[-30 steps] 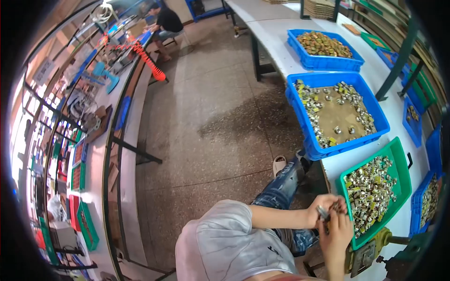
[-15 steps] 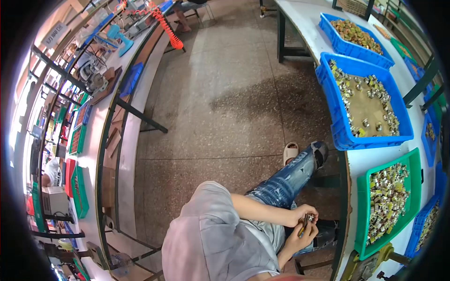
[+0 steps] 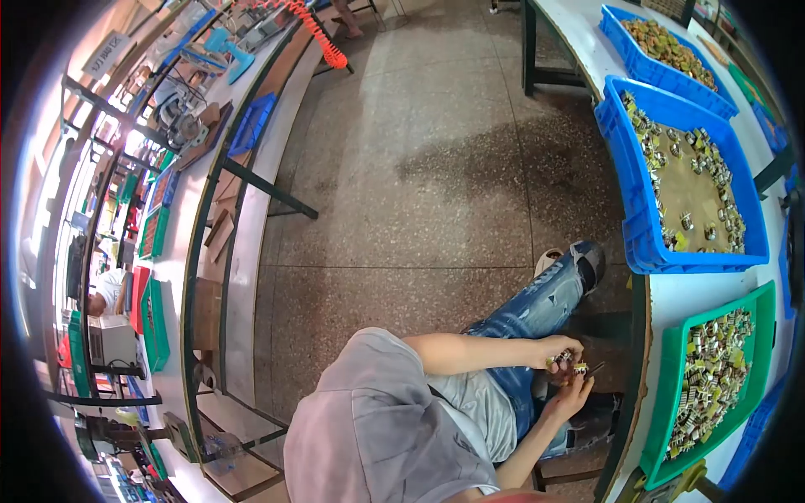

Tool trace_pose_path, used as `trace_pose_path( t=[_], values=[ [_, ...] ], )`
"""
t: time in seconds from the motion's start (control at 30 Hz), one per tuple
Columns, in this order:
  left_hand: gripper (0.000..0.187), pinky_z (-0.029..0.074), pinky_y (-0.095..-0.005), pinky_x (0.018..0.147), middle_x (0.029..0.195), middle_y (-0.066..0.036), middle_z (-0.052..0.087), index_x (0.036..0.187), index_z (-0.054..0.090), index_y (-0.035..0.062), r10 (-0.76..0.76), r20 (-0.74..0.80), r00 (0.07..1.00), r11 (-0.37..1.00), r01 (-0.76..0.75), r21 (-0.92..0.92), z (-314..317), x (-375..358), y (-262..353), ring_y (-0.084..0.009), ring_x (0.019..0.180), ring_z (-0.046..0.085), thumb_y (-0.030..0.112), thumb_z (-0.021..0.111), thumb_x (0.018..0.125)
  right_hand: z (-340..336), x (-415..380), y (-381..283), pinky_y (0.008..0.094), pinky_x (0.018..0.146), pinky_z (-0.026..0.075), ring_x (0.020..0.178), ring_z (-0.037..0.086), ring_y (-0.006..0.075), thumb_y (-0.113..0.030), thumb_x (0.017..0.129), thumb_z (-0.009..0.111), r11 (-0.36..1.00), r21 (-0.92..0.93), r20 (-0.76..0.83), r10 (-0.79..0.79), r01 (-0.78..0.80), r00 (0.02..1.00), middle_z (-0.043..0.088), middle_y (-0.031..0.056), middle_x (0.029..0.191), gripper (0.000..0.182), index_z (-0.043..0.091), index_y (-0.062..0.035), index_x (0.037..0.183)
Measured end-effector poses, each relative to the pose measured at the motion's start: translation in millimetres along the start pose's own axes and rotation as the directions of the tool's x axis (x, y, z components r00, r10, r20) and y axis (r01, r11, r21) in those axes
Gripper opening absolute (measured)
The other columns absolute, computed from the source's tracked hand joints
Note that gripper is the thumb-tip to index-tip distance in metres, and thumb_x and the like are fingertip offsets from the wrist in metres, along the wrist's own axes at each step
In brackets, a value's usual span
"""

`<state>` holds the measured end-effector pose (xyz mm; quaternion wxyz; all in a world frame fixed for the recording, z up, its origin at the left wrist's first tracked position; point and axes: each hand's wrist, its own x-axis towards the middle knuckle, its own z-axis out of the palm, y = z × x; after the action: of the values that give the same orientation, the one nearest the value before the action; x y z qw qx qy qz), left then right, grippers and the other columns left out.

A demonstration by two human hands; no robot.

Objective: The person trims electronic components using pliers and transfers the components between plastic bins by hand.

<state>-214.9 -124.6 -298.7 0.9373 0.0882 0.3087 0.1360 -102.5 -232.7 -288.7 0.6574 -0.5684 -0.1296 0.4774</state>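
Note:
My left hand [image 3: 557, 351], the upper one, is curled around small metal parts [image 3: 560, 360] with yellowish bits. Just below it, my right hand [image 3: 572, 397] has its fingers pinched together, with a thin dark tool [image 3: 596, 367] sticking out past the fingertips. Another small metal part [image 3: 580, 368] sits between the two hands, close to the fingers of both. Both hands are over my lap, left of the table edge. The green tray [image 3: 668, 419] to their right holds many similar metal parts.
On the white table [image 3: 671, 293] stand a large blue crate [image 3: 631, 214] of metal parts and a blue bin [image 3: 616, 29] farther back. A shelved workbench [image 3: 193, 251] runs along the left, with a red coiled hose [image 3: 331, 52]. Another person [image 3: 109, 289] is at far left.
The view has shifted, so the tables sit differently in the frame. My hands have moved slightly apart, and the metal parts show more. The tool now points away to the right.

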Motion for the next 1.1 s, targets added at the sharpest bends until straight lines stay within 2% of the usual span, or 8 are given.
trace_pose_path(
  t=[0.03,0.17,0.43,0.53,0.67,0.87,1.0,1.1],
  values=[
    [0.024,0.024,-0.0203,0.037,0.070,-0.003,0.059,0.075,0.061,0.0086,-0.009,-0.008,1.000,1.000,0.009,-0.004,-2,1,-2,-0.0079,0.044,0.040,0.029,0.059,0.088,-4,4,4,0.0241,0.071,0.044,0.081,0.056,0.0134,-0.015,0.096,0.057,1.000,0.001,-0.006,0.011,-0.011,1.000,0.062,0.0078,0.099,0.033,0.052,0.0011,0.125],
    [0.028,0.023,-0.0210,0.039,0.068,0.000,0.056,0.079,0.060,0.0108,0.123,0.038,0.992,0.806,-0.122,0.580,20,-15,-1,-0.0050,0.046,0.035,0.036,0.059,0.092,-20,11,2,0.0224,0.070,0.042,0.079,0.055,0.0126,-0.016,0.097,0.056,1.000,-0.024,0.076,0.021,-0.019,0.997,0.061,0.0076,0.097,0.034,0.051,-0.0004,0.127],
    [0.021,0.023,-0.0196,0.040,0.067,0.002,0.055,0.080,0.061,0.0131,0.070,0.150,0.986,0.754,-0.151,0.639,6,-10,1,-0.0043,0.049,0.036,0.031,0.067,0.089,-33,10,0,0.0218,0.078,0.043,0.089,0.058,0.0137,-0.019,0.097,0.058,0.984,-0.177,0.034,0.024,-0.017,0.999,0.063,0.0106,0.108,0.041,0.050,0.0011,0.132],
    [0.017,0.031,-0.0215,0.044,0.071,0.000,0.059,0.082,0.062,0.0105,0.013,0.131,0.991,0.798,-0.089,0.596,2,-7,-6,-0.0069,0.053,0.044,0.026,0.069,0.087,-34,-2,1,0.0227,0.082,0.043,0.094,0.059,0.0162,-0.022,0.097,0.058,0.958,-0.284,-0.069,-0.045,0.024,0.997,0.064,0.0118,0.113,0.041,0.051,0.0012,0.130],
    [0.015,0.041,-0.0237,0.054,0.078,-0.003,0.063,0.086,0.063,0.0066,0.286,0.259,0.923,0.639,-0.385,0.666,-4,14,-18,-0.0117,0.063,0.052,0.020,0.070,0.083,-51,6,-2,0.0248,0.085,0.043,0.100,0.059,0.0181,-0.023,0.097,0.059,0.848,-0.525,0.004,-0.079,0.069,0.997,0.063,0.0125,0.119,0.041,0.053,0.0007,0.129],
    [0.018,0.045,-0.0264,0.064,0.084,-0.006,0.065,0.089,0.063,0.0026,0.077,0.110,0.991,0.631,-0.134,0.764,4,11,-4,-0.0163,0.071,0.056,0.015,0.071,0.078,-55,15,-2,0.0262,0.087,0.043,0.104,0.058,0.0179,-0.022,0.096,0.060,0.864,-0.502,-0.049,-0.001,-0.023,0.999,0.063,0.0119,0.120,0.039,0.055,-0.0005,0.128],
    [0.018,0.046,-0.0279,0.063,0.083,-0.007,0.064,0.088,0.063,0.0018,0.216,0.129,0.968,0.612,-0.237,0.754,-1,22,-11,-0.0171,0.070,0.056,0.015,0.070,0.077,-67,23,6,0.0270,0.090,0.042,0.106,0.058,0.0183,-0.020,0.096,0.058,0.910,-0.414,0.069,0.053,-0.019,0.996,0.062,0.0134,0.123,0.040,0.054,0.0005,0.130],
    [0.018,0.046,-0.0286,0.064,0.083,-0.007,0.064,0.088,0.063,0.0015,0.180,0.150,0.972,0.673,-0.233,0.702,-10,37,-16,-0.0172,0.071,0.056,0.014,0.070,0.076,-71,28,14,0.0274,0.092,0.042,0.108,0.058,0.0194,-0.019,0.096,0.058,0.936,-0.349,0.013,0.055,-0.047,0.998,0.061,0.0140,0.124,0.040,0.053,0.0015,0.131]
  ],
)
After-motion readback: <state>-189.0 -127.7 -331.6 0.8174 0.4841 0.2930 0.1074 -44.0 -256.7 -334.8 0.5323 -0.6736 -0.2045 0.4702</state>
